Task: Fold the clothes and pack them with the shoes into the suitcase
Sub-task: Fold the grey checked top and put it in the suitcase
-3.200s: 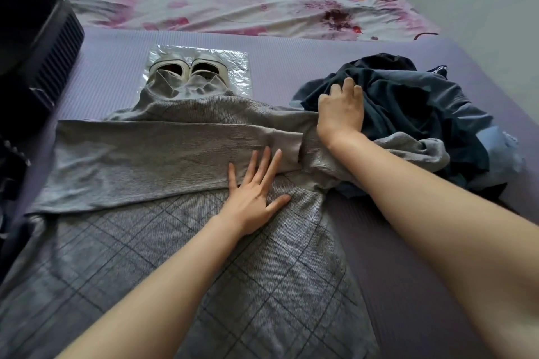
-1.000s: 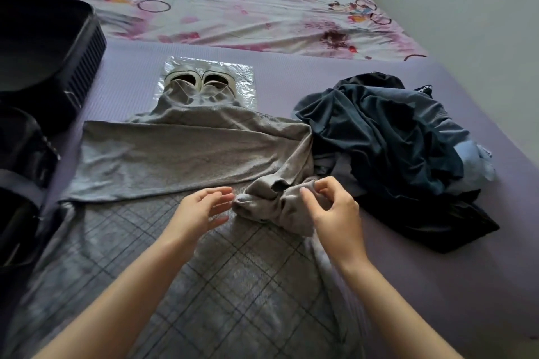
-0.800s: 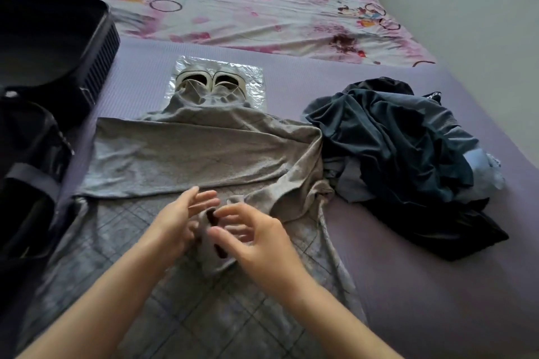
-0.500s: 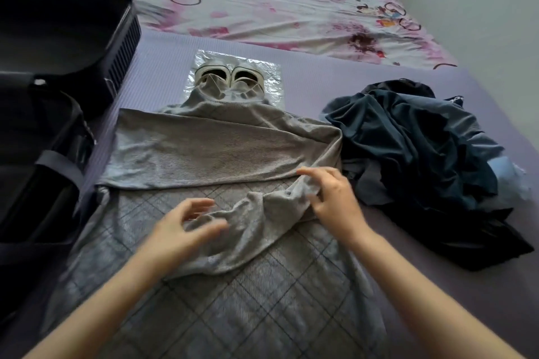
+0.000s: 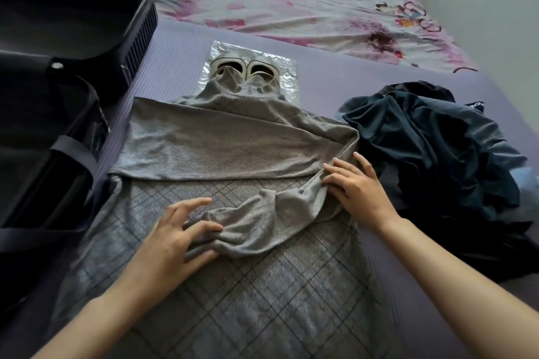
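The sleeve (image 5: 262, 218), earlier bunched, now crosses the grey dress (image 5: 233, 300) at its middle. The left hand (image 5: 175, 239) curls its fingers round the cuff, and the right hand (image 5: 358, 186) presses the fold with fingers nearly straight. Folding the body likely comes next.

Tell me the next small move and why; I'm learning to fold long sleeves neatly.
Probably draw the bunched grey knit sleeve leftward and flatten it across the grey plaid knit dress. The left hand holds its cuff end, the right hand rests on its shoulder fold, and it lies rumpled below the other sleeve, folded flat.
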Action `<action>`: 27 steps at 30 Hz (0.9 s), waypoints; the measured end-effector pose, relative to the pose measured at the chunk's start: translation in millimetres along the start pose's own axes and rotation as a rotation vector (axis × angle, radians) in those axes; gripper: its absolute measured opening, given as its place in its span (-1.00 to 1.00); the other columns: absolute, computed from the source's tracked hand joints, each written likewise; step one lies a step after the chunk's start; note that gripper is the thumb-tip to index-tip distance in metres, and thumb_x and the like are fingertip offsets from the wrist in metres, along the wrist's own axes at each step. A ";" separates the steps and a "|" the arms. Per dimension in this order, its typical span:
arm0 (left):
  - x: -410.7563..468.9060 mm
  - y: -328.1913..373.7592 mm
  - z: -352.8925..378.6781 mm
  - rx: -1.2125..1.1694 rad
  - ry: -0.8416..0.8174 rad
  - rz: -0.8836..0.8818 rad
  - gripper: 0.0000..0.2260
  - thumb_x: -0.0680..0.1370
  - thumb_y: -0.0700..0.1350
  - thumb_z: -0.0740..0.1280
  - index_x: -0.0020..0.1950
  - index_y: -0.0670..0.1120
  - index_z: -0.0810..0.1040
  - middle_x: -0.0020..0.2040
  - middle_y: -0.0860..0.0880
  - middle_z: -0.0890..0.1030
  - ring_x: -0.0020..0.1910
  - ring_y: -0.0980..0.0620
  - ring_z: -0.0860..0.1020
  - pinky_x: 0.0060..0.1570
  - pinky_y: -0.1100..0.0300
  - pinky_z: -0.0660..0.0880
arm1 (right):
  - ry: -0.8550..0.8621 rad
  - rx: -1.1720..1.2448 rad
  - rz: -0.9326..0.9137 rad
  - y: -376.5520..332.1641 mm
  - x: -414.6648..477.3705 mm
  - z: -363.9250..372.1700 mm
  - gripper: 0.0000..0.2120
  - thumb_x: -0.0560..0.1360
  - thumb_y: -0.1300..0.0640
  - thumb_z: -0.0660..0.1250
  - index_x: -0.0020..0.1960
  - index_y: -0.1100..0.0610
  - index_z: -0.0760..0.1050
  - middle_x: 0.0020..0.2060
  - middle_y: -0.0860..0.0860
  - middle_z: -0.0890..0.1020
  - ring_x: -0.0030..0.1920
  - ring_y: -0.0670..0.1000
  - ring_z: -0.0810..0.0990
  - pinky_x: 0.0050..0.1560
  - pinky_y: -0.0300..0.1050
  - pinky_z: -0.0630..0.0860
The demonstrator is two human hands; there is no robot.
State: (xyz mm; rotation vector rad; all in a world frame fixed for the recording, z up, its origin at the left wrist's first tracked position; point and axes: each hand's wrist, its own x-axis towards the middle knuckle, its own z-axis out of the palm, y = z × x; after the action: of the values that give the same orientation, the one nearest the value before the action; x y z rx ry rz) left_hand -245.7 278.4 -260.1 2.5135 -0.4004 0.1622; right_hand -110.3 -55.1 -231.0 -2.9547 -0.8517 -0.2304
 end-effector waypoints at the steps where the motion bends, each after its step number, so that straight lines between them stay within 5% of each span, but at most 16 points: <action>1: 1.4 -0.3 -0.4 -0.008 0.028 -0.008 -0.65 0.48 0.26 0.18 0.05 0.10 0.61 0.31 0.05 0.41 0.27 0.06 0.35 0.16 0.06 0.42 | 0.050 0.004 0.016 -2.6 1.4 2.5 -0.73 0.49 0.03 0.17 -0.07 0.07 0.63 0.09 0.00 0.66 0.20 0.05 0.58 0.40 0.01 0.07; 6: 22.9 -4.6 -11.4 -0.336 0.208 -0.226 -0.74 0.56 0.15 0.22 -0.01 0.04 0.62 0.08 0.15 0.58 0.08 0.25 0.51 0.09 0.33 0.41 | 0.254 0.113 0.281 -15.4 35.2 -18.9 -0.79 0.57 0.20 0.16 0.02 0.20 0.57 -0.21 0.16 0.68 0.05 0.19 0.61 0.42 -0.23 -0.03; 10: 70.9 -22.6 -36.4 -0.288 0.391 -0.351 -0.88 0.60 -0.08 0.23 -0.04 0.00 0.56 -0.18 0.02 0.61 -0.17 0.11 0.55 -0.20 0.26 0.40 | 0.200 -0.049 0.228 -17.1 83.4 -38.4 -0.76 0.61 0.08 0.18 0.01 0.21 0.55 -0.24 0.22 0.65 -0.03 0.22 0.56 0.20 -0.13 0.20; 15: 136.5 -81.4 -52.6 -0.071 0.436 -0.455 -0.81 0.58 -0.08 0.27 0.05 -0.16 0.60 -0.05 -0.19 0.65 -0.04 -0.17 0.59 0.00 0.02 0.49 | 0.024 -0.298 0.161 -4.4 138.2 -28.1 -0.68 0.60 -0.06 0.15 0.01 0.15 0.55 -0.11 0.15 0.67 -0.03 0.15 0.57 0.23 -0.07 0.05; 20: 160.2 -108.0 -44.4 -0.017 0.376 -0.573 -0.71 0.47 0.03 0.41 0.11 -0.08 0.55 0.01 -0.15 0.63 0.03 -0.17 0.58 0.07 -0.05 0.50 | -0.116 -0.340 0.181 -10.8 135.9 6.0 -0.58 0.57 0.01 0.24 0.36 0.17 0.36 0.33 0.15 0.38 0.38 0.18 0.24 0.32 -0.02 -0.07; 24: 148.3 -98.8 -31.7 0.232 0.393 -0.442 -0.62 0.47 -0.09 0.40 0.25 -0.17 0.48 0.21 -0.25 0.46 0.23 -0.25 0.38 0.28 -0.06 0.29 | 0.096 -0.263 0.125 -26.8 97.6 21.6 -0.52 0.58 0.04 0.19 0.44 0.22 0.29 0.46 0.19 0.26 0.44 0.21 0.24 0.40 0.05 -0.06; 27: 129.4 -75.4 -16.2 0.305 0.408 -0.174 -0.64 0.52 -0.12 0.33 0.31 -0.15 0.46 0.34 -0.21 0.39 0.37 -0.18 0.26 0.39 -0.05 0.15 | -0.012 -0.138 0.112 -38.4 61.8 38.2 -0.40 0.59 -0.15 -0.10 0.54 0.13 0.07 0.54 0.09 0.03 0.54 0.09 0.00 0.49 0.02 -0.12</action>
State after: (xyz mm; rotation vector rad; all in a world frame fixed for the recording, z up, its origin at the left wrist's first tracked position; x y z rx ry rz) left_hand -99.6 314.7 -260.6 2.7029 0.0114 0.6980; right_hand -74.3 13.5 -258.3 -3.1219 -0.6946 -0.2769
